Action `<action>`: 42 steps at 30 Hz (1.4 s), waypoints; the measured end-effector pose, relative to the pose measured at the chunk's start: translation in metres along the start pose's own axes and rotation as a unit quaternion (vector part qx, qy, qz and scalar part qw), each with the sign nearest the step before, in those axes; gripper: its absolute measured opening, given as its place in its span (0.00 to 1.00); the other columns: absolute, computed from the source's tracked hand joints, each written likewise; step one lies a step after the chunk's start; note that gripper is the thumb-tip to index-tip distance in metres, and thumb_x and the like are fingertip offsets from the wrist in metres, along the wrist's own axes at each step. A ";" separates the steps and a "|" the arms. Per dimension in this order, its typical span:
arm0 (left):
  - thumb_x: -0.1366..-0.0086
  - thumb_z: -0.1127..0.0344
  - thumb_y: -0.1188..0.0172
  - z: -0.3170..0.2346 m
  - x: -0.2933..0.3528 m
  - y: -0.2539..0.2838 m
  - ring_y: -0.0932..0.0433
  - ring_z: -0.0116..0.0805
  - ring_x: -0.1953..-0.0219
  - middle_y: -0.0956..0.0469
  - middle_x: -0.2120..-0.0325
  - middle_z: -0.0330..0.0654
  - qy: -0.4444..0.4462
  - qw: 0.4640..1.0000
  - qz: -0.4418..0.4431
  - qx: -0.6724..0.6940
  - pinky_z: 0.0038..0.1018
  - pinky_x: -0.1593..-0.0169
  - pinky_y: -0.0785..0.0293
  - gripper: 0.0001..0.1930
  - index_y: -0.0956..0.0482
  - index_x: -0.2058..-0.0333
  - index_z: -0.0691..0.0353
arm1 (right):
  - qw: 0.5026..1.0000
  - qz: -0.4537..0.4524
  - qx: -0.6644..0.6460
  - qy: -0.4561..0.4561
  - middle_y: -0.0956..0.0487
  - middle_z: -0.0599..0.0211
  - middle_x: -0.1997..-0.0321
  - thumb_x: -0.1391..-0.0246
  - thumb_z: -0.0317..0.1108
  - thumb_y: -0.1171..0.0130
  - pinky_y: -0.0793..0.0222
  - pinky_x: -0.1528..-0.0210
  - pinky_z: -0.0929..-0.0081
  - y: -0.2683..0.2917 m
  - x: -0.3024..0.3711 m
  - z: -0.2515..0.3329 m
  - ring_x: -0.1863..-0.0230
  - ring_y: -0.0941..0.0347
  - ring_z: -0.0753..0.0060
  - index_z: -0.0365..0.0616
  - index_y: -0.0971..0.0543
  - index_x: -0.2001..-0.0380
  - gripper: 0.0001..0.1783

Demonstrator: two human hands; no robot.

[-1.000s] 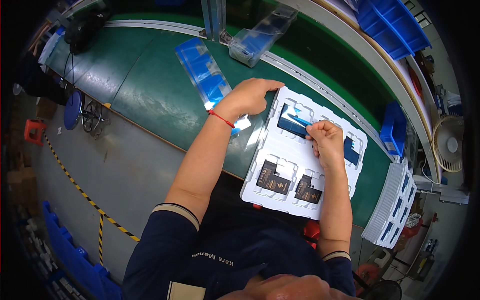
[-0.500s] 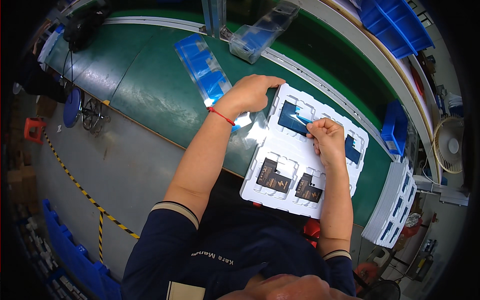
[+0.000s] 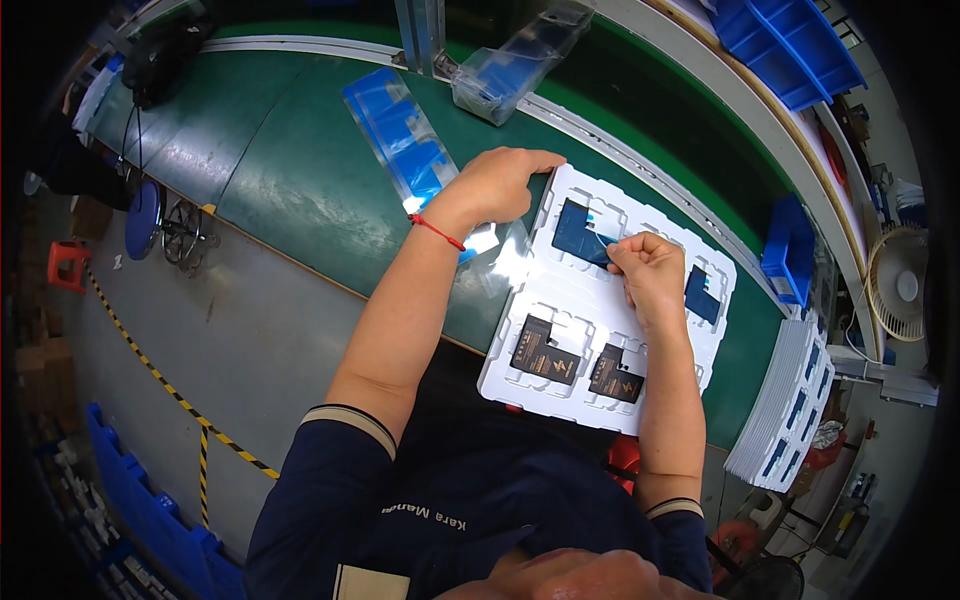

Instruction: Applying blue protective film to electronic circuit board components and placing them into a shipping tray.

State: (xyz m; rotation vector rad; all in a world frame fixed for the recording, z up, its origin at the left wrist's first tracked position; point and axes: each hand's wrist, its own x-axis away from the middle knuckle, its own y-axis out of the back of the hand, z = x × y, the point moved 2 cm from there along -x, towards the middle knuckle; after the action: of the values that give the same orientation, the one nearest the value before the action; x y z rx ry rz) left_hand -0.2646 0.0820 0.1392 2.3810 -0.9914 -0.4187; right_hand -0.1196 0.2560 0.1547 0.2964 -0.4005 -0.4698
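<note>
Since the earlier frame little has changed: the left hand (image 3: 497, 187) still rests, fingers curled, on the far-left edge of the white moulded tray (image 3: 560, 300), and the right hand (image 3: 650, 275) still pinches the blue film (image 3: 583, 232) at its corner. The tray lies on the green belt (image 3: 300, 180), its long axis running from the person away to the right. Two black flat cells (image 3: 545, 352) fill its near pockets.

Right hand (image 3: 648, 272) shifted slightly up the white moulded plastic tray (image 3: 560, 340), fingertips now pinching the blue film edge on the dark flat rectangular cell (image 3: 580, 230); left hand (image 3: 497, 185) slid a little along the tray's top-left rim.
</note>
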 end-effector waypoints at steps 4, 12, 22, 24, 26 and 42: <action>0.55 0.85 0.55 0.000 -0.001 0.000 0.27 0.48 0.50 0.24 0.54 0.52 0.004 1.000 0.000 0.002 0.33 0.46 0.32 0.30 0.26 0.50 0.62 | 0.999 -0.013 0.031 0.018 0.22 0.67 0.82 0.52 0.24 0.39 0.37 0.80 0.86 -0.002 0.000 0.002 0.82 0.30 0.84 0.36 0.22 0.77 0.03; 0.55 0.84 0.56 0.001 -0.001 0.000 0.26 0.48 0.50 0.24 0.55 0.52 -0.022 1.000 -0.008 0.006 0.32 0.46 0.32 0.29 0.25 0.50 0.63 | 0.953 -0.101 0.233 0.166 0.25 0.63 0.86 0.62 0.26 0.36 0.31 0.75 0.75 -0.009 0.008 0.006 0.82 0.26 0.69 0.35 0.24 0.69 0.13; 0.40 0.81 0.52 -0.058 0.035 -0.004 0.35 0.11 0.78 0.21 0.59 0.44 -0.088 0.952 -0.259 0.138 0.12 0.75 0.38 0.18 0.27 0.51 0.65 | 0.969 -0.009 0.078 0.235 0.25 0.68 0.73 0.60 0.28 0.31 0.39 0.82 0.85 0.012 0.080 0.019 0.83 0.33 0.85 0.38 0.27 0.56 0.25; 0.40 0.82 0.51 -0.090 0.059 -0.019 0.35 0.11 0.80 0.20 0.61 0.45 -0.147 0.939 -0.268 0.155 0.11 0.77 0.40 0.18 0.28 0.50 0.68 | 0.963 0.072 -0.004 0.258 0.24 0.64 0.64 0.66 0.35 0.25 0.36 0.80 0.84 0.005 0.102 0.020 0.82 0.33 0.84 0.40 0.30 0.48 0.39; 0.43 0.82 0.47 -0.134 0.082 -0.044 0.33 0.19 0.84 0.19 0.65 0.45 -0.169 0.937 -0.237 0.195 0.18 0.80 0.38 0.16 0.24 0.55 0.66 | 0.949 0.100 0.010 0.299 0.24 0.63 0.64 0.69 0.42 0.24 0.33 0.75 0.80 0.005 0.123 0.013 0.78 0.33 0.80 0.40 0.32 0.46 0.44; 0.35 0.60 0.48 0.031 0.107 0.003 0.46 0.49 0.35 0.39 0.39 0.52 0.018 0.920 -0.221 -0.324 0.42 0.36 0.50 0.23 0.33 0.43 0.62 | 0.937 -0.017 -0.345 -0.056 0.25 0.65 0.83 0.48 0.33 0.41 0.39 0.86 0.84 0.221 0.225 -0.309 0.88 0.34 0.79 0.34 0.23 0.71 0.11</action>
State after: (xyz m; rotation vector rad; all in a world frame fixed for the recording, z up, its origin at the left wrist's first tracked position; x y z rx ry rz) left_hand -0.2073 -0.0074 0.1072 1.9560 -0.2125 -0.7337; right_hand 0.2824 0.3905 0.0308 -0.4089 -0.3183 -0.6338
